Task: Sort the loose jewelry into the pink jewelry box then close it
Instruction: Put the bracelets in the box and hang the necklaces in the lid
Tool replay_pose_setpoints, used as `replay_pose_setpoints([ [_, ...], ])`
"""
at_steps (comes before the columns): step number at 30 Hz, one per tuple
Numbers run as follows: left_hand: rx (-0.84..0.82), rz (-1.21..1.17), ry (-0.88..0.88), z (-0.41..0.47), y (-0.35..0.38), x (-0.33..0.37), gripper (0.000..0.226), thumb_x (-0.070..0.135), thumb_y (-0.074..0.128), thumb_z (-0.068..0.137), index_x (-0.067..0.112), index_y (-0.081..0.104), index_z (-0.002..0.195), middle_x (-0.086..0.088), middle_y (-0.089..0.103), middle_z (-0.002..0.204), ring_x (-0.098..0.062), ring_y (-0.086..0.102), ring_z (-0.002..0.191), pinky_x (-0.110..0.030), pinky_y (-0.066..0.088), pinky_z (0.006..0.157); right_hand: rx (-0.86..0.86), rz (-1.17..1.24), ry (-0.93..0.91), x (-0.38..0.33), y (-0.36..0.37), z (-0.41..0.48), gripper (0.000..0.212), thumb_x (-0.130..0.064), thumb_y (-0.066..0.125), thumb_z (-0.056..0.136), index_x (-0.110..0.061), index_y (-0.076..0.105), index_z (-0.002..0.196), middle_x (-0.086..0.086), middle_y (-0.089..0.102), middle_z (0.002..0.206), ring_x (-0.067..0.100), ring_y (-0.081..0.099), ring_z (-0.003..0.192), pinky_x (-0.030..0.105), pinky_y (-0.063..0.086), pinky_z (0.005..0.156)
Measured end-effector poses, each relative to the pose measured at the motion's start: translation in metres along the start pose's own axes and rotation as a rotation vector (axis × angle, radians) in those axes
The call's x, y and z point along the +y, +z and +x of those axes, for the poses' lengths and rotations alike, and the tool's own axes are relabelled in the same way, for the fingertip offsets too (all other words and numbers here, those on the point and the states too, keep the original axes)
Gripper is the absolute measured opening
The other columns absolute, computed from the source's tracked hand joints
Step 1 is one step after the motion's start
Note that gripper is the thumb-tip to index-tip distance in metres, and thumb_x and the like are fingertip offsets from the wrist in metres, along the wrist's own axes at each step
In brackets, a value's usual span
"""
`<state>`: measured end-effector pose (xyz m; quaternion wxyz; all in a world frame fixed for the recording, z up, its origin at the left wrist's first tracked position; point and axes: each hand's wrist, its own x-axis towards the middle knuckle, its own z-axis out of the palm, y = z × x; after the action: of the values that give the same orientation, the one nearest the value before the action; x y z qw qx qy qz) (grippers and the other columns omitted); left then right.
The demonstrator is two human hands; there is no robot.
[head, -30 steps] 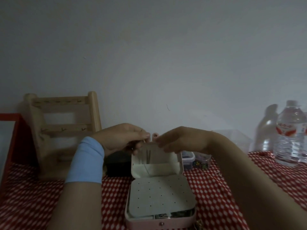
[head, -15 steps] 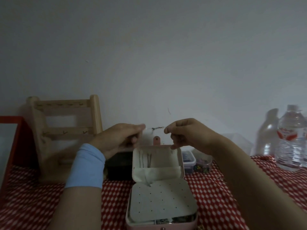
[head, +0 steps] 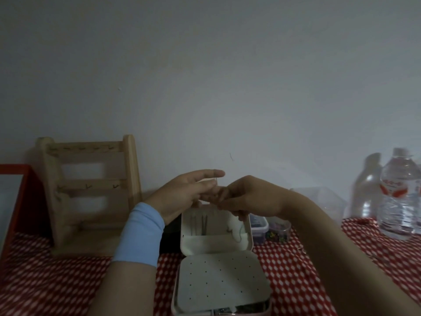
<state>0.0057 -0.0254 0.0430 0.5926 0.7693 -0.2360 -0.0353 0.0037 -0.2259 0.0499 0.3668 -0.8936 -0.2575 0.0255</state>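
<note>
**A:** Pink jewelry box (head: 250, 238): how far along is it?

**B:** Partway, I'd judge. It sits open right below both hands with its lid (head: 216, 244) standing upright. Several thin chains (head: 201, 224) already hang inside the lid, under the left fingertips. The perforated insert (head: 218, 279), nearer the wrists, carries nothing I can see. Closing is not yet done.

**A:** And the hands?

**B:** The left hand (head: 184, 192) has its fingers nearly straight, with a fine chain (head: 215, 179) pinched between thumb and forefinger. The right hand (head: 250, 197) is curled tight against the left fingertips at the lid's top edge. What it holds, I cannot tell.

**A:** Different from half a second ago?

**B:** Yes. Then the hands were apart, with a short chain stretched between them above the lid. Now they have met and dropped towards the lid's edge, probably to hang that piece. The wooden rack (head: 91, 185) beyond the left hand is unchanged.
</note>
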Motion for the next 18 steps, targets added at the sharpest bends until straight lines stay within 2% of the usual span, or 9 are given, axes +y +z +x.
replay_pose_setpoints([
  [2,0.002,0.048,-0.012,0.0,-0.002,-0.001,0.028,0.02,0.05,0.101,0.031,0.062,0.124,-0.013,0.072,0.112,-0.022,0.066,0.093,-0.035,0.042,0.082,0.04,-0.058,-0.023,0.001,-0.001,0.001,0.013,-0.022,0.067,0.095,-0.014,0.076,0.095,0.01,0.071,0.076,0.016,0.063,0.067,0.031,0.056,0.071],
  [4,-0.007,0.101,-0.039,0.002,-0.004,-0.003,0.027,0.022,0.052,0.1,0.032,0.063,0.122,-0.011,0.074,0.107,-0.02,0.067,0.087,-0.034,0.041,0.077,0.071,-0.092,-0.03,0.001,-0.002,0.001,0.011,-0.023,0.068,0.095,-0.017,0.078,0.095,0.007,0.074,0.08,0.016,0.065,0.066,0.03,0.058,0.07],
  [6,-0.059,0.178,-0.072,0.003,-0.004,-0.005,0.025,0.023,0.053,0.1,0.028,0.065,0.121,-0.006,0.075,0.1,-0.025,0.068,0.086,-0.037,0.046,0.081,0.107,-0.126,-0.031,0.0,-0.003,0.001,0.009,-0.023,0.069,0.093,-0.022,0.078,0.091,0.001,0.075,0.078,0.014,0.069,0.064,0.026,0.059,0.067],
  [7,-0.093,0.193,-0.081,0.003,-0.003,-0.005,0.024,0.022,0.052,0.1,0.024,0.066,0.119,-0.005,0.075,0.096,-0.024,0.066,0.084,-0.035,0.048,0.08,0.131,-0.132,-0.03,-0.001,-0.002,0.0,0.009,-0.023,0.07,0.093,-0.024,0.077,0.087,-0.002,0.075,0.076,0.014,0.07,0.063,0.023,0.059,0.065],
  [10,-0.084,0.174,-0.083,0.002,0.001,-0.002,0.021,0.019,0.053,0.099,0.013,0.07,0.109,-0.002,0.07,0.078,-0.015,0.06,0.07,-0.024,0.044,0.065,0.237,-0.139,-0.04,-0.003,0.0,0.002,0.012,-0.026,0.073,0.091,-0.026,0.074,0.079,-0.008,0.074,0.069,0.009,0.07,0.055,0.017,0.054,0.055],
  [12,-0.035,0.2,-0.089,0.003,0.0,-0.002,0.019,0.021,0.058,0.096,0.012,0.073,0.091,-0.001,0.067,0.07,-0.015,0.058,0.069,-0.028,0.044,0.067,0.314,-0.117,-0.048,-0.003,0.004,0.004,0.013,-0.027,0.076,0.089,-0.024,0.073,0.077,-0.013,0.07,0.061,0.005,0.066,0.05,0.014,0.049,0.05],
  [14,-0.03,0.242,-0.104,0.003,-0.002,-0.002,0.022,0.024,0.062,0.094,0.012,0.073,0.078,-0.001,0.066,0.069,-0.019,0.057,0.072,-0.032,0.045,0.074,0.369,-0.098,-0.061,-0.004,0.008,0.005,0.014,-0.029,0.081,0.084,-0.021,0.074,0.075,-0.013,0.07,0.061,0.006,0.065,0.049,0.017,0.053,0.051],
  [18,-0.038,0.225,-0.124,0.002,-0.002,-0.004,0.019,0.024,0.06,0.095,0.01,0.072,0.089,0.001,0.063,0.068,-0.017,0.055,0.071,-0.03,0.046,0.073,0.337,-0.017,-0.072,-0.004,0.008,0.005,0.012,-0.026,0.081,0.084,-0.016,0.074,0.081,-0.006,0.075,0.072,0.01,0.066,0.053,0.02,0.056,0.057],
])
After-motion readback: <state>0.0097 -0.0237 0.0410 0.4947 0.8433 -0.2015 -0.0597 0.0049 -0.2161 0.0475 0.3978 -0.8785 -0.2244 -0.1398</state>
